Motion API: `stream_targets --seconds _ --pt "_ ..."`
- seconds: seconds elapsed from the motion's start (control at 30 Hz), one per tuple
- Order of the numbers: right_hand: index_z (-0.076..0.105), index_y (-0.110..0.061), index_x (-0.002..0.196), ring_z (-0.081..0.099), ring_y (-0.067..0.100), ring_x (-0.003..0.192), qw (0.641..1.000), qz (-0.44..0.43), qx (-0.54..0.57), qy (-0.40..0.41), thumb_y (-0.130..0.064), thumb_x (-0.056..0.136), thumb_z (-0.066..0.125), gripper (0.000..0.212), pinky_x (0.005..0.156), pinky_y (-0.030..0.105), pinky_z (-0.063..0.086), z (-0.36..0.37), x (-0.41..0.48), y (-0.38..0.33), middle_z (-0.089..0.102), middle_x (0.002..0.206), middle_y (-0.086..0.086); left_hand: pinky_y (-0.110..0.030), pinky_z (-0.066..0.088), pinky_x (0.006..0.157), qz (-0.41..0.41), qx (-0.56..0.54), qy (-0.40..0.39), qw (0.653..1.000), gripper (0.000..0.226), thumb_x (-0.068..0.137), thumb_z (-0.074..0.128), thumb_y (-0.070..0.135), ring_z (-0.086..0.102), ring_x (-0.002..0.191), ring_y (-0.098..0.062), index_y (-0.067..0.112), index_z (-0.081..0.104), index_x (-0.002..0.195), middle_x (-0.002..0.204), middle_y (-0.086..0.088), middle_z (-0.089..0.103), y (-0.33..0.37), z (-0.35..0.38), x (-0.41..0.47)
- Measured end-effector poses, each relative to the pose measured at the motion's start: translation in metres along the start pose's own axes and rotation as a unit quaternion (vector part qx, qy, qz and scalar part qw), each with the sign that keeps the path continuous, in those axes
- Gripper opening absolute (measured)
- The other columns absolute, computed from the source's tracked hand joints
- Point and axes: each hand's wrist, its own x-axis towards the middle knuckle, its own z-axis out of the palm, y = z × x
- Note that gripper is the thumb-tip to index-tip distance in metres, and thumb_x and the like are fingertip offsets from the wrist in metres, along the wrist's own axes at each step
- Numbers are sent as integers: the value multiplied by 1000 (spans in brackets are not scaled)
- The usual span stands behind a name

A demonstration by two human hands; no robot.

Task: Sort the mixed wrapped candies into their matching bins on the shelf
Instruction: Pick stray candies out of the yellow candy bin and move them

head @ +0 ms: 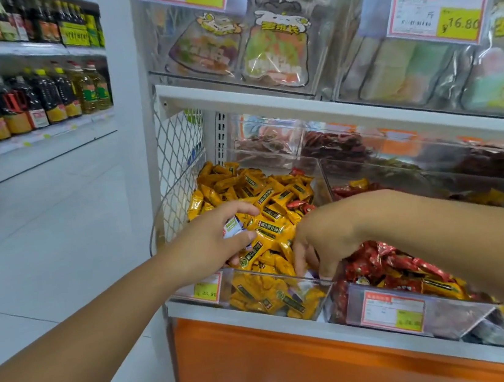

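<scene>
One white-wrapped candy [231, 226] is pinched in the curled fingers of the left hand [209, 244], over the middle of the yellow-candy bin [264, 273]; the fingers hide its long axis. The right hand [324, 236] points fingers-down into that bin's front right corner, against the divider; I cannot tell if it grips anything. The red-candy bin [388, 310] adjoins on the right, open-topped, under the shelf [264, 99] above.

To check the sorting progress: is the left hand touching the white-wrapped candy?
Touching. The head view shows the left hand pinching the white-wrapped candy between thumb and fingers, above the bin of yellow candies.
</scene>
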Motion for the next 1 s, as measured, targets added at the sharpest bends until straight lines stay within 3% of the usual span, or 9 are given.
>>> stream_targets --seconds 0.07,0.2,0.3,0.4,0.47,0.6,0.77,0.87,1.0 --pt "66 -30 117 49 9 79 1000 3 -27 0 -26 81 74 38 70 25 42 2 9 -2 53 73 -17 -20 45 49 4 6 0 1000 30 93 61 25 57 52 -3 41 54 117 70 10 69 -2 0 1" --pt "69 -28 109 50 5 75 999 7 3 41 -28 81 74 28 60 19 37 5 13 5 57 78 -15 -21 46 49 14 14 -3 1000 31 93 60 27 59 55 -5 43 52 119 79 4 70 -5 0 3" --pt "69 -23 108 58 7 87 992 5 93 90 -24 84 72 24 76 23 45 2 6 11 67 94 -10 -24 46 51 16 23 -14 1000 35 93 60 33 60 56 -4 47 48 122 81 4 71 -6 0 4" --pt "66 -26 105 56 -1 81 962 -3 166 218 -24 86 70 19 69 12 41 2 2 14 64 92 -13 -15 41 53 5 33 -7 999 47 86 64 48 57 62 -1 48 43 127 85 10 67 -4 0 6" --pt "67 -29 98 55 -5 71 925 -27 248 287 -23 84 73 16 63 6 40 4 3 10 62 83 -14 -14 39 64 10 54 2 999 55 76 67 58 54 85 4 48 45 126 107 18 59 -3 2 8" --pt "64 -27 103 63 2 75 895 -64 343 279 -18 84 73 22 73 15 49 3 12 2 71 88 -7 -17 36 69 41 67 6 997 30 79 70 49 52 88 12 43 59 106 98 22 59 -5 1 9" --pt "67 -22 110 62 7 96 942 34 199 269 -18 93 61 19 94 28 48 -17 6 46 69 106 -8 -14 40 60 39 51 20 998 14 86 66 40 56 78 3 41 63 100 96 17 62 -10 -3 6" --pt "66 -19 118 58 10 100 969 73 119 204 -8 91 60 30 94 24 45 -22 16 63 65 117 -4 -17 42 61 48 63 23 997 7 88 64 38 58 76 -2 39 63 96 91 14 64 -10 -1 6" --pt "50 -27 136 53 19 114 983 93 32 157 -12 82 71 60 87 24 40 -21 43 65 54 133 -1 -17 38 53 50 64 27 996 6 88 64 41 53 62 -2 41 63 94 82 10 63 -13 1 8"
